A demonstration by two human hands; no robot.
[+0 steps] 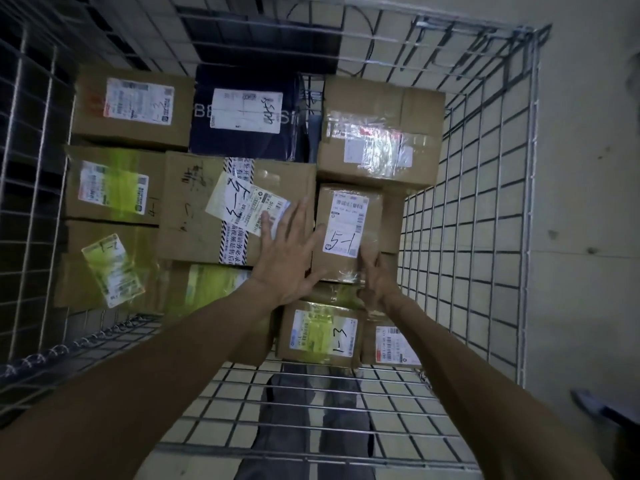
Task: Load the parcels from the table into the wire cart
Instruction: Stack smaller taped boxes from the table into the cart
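Inside the silver wire cart point(485, 202), with its thin metal rods welded into a square grid, the parcels lay packed flat against one another. The left hand point(287, 251) lay open, fingers straight and spread, palm down on the large brown cardboard box point(201, 209), a matte carton crossed by a black-and-white striped tape band and carrying overlapping white paper labels. Just beside it on the right stood the small brown cardboard box point(346, 230), wrapped in glossy clear tape, its white barcode label hand-marked "5-1". The right hand point(375, 275) gripped this box at its near right corner, fingers curled up over the edge.

Behind them sat a dark navy rectangular box point(242, 109) with a white label, and a wide brown carton point(377, 133) shiny with crinkled clear tape. Along the left side lay three brown cartons, the nearer two point(114, 188) bound in yellow-green translucent tape. Nearest the person, a brown box marked "1-3" point(322, 334) touched a smaller box with a red-and-white label point(391, 344). Grey trousers point(294, 410) showed through the near mesh wall.
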